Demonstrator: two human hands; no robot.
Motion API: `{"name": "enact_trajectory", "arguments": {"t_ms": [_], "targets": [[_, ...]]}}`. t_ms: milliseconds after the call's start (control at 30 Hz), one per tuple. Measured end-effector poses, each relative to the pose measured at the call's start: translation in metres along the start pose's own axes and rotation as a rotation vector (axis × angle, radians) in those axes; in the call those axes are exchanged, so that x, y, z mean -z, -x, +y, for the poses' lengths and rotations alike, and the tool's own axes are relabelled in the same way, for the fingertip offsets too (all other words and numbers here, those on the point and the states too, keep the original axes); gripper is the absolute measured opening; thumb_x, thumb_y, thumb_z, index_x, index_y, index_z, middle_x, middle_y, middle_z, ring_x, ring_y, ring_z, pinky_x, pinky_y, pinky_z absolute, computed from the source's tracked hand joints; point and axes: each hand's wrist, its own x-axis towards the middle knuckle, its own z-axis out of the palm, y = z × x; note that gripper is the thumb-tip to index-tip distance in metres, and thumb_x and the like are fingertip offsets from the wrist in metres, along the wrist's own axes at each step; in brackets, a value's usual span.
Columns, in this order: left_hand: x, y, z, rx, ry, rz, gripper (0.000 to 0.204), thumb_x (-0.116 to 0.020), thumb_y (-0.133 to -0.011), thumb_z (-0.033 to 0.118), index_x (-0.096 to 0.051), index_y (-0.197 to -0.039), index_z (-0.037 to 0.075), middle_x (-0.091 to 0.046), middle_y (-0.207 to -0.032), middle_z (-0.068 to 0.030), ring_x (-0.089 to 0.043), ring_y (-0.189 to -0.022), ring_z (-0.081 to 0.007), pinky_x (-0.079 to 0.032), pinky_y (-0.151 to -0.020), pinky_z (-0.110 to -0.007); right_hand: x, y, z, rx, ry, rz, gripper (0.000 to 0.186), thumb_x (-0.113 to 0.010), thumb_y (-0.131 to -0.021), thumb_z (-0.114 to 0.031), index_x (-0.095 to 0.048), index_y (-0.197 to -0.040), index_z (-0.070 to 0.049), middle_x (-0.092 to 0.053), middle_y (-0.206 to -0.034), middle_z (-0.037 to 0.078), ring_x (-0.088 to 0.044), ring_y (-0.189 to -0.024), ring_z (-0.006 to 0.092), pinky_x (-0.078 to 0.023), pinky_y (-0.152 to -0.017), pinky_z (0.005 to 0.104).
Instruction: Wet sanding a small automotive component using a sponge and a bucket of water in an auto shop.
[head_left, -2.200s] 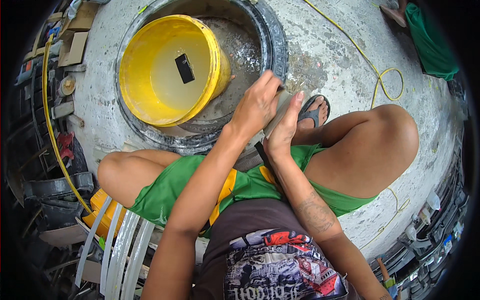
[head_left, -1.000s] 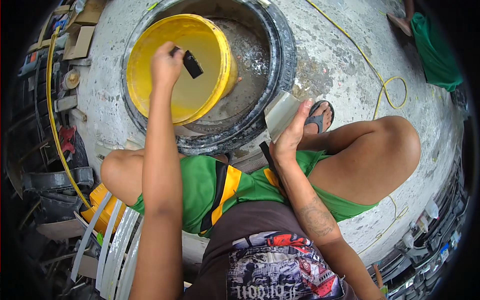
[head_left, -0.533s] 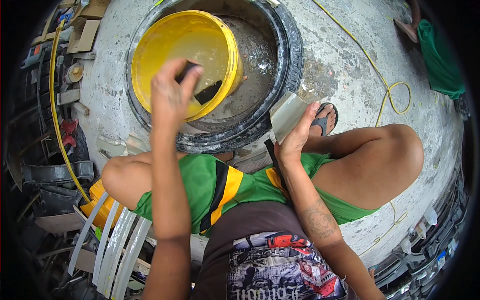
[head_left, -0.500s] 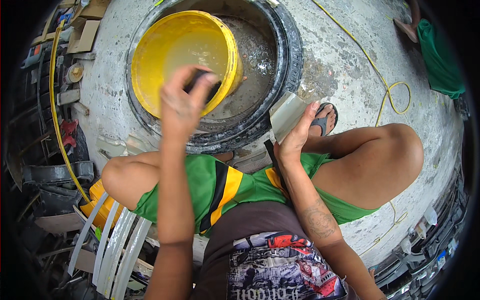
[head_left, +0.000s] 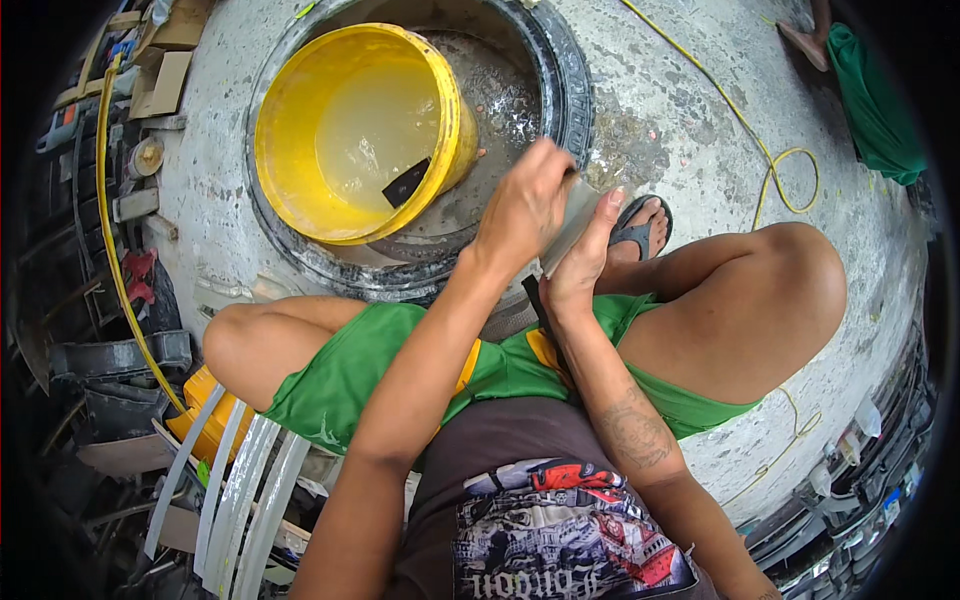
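Beside treaded tyre [head_left: 566, 90]: smooth grey pc [head_left: 576, 213] pinched in R grip [head_left: 574, 274]; L grip [head_left: 524, 208] curled, hold unclear.

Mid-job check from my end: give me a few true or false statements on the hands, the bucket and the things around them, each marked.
1. The yellow bucket stands inside the ring of a black tyre. True.
2. The black block lies on the floor outside the bucket. False: the black block is inside the bucket, near its right-hand wall.
3. The right hand holds a grey piece. True.
4. The left hand is down inside the bucket. False: the left hand is outside it, up at the grey piece.
5. The liquid in the bucket is cloudy. True.
6. The person's right foot is bare. False: it wears a dark sandal.
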Motion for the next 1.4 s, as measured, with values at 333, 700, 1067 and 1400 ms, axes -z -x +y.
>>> {"name": "enact_trajectory", "arguments": {"t_ms": [333, 700, 1067, 1400], "targets": [[0.075, 0.055, 0.023, -0.042, -0.277, -0.473, 0.015, -0.067, -0.077, -0.004, -0.058, -0.088, 0.001, -0.049, -0.157, -0.0106, -0.065, -0.090, -0.0330, -0.055, -0.079, -0.043, 0.002, 0.001, -0.003, 0.007, 0.020, 0.010, 0.070, -0.028, -0.110, -0.065, -0.051, -0.124, 0.000, -0.055, -0.114, 0.013, -0.053, -0.106, 0.0246, -0.041, -0.100, 0.0366], [0.091, 0.077, 0.035, -0.067, -0.449, -0.679, 0.022, -0.074, -0.074, 0.001, -0.059, -0.091, 0.000, -0.058, -0.149, -0.0093, -0.067, -0.091, -0.0325, -0.058, -0.082, -0.044, 0.005, -0.005, 0.003, 0.048, 0.140, 0.026, 0.077, -0.027, -0.109, -0.066, -0.051, -0.127, 0.005, -0.055, -0.116, 0.018, -0.052, -0.110, 0.0295, -0.039, -0.104, 0.0378], [0.013, 0.063, 0.024, 0.414, 0.246, 0.113, 0.017, -0.076, -0.090, 0.010, -0.071, -0.099, -0.003, -0.064, -0.090, -0.0130, -0.064, -0.081, -0.0234, -0.049, -0.078, -0.033, 0.001, 0.003, -0.011, -0.008, -0.084, 0.009, 0.071, -0.034, -0.109, -0.065, -0.054, -0.131, 0.000, -0.059, -0.117, 0.010, -0.056, -0.106, 0.0189, -0.044, -0.097, 0.0321], [0.010, 0.059, 0.018, 0.283, 0.197, 0.020, 0.011, -0.068, -0.090, 0.007, -0.066, -0.096, -0.001, -0.061, -0.090, -0.0170, -0.065, -0.085, -0.0336, -0.050, -0.077, -0.038, 0.010, 0.001, -0.003, 0.012, -0.155, -0.014, 0.056, -0.037, -0.109, -0.062, -0.056, -0.117, -0.011, -0.059, -0.106, 0.005, -0.059, -0.097, 0.0172, -0.048, -0.087, 0.0336]]}}
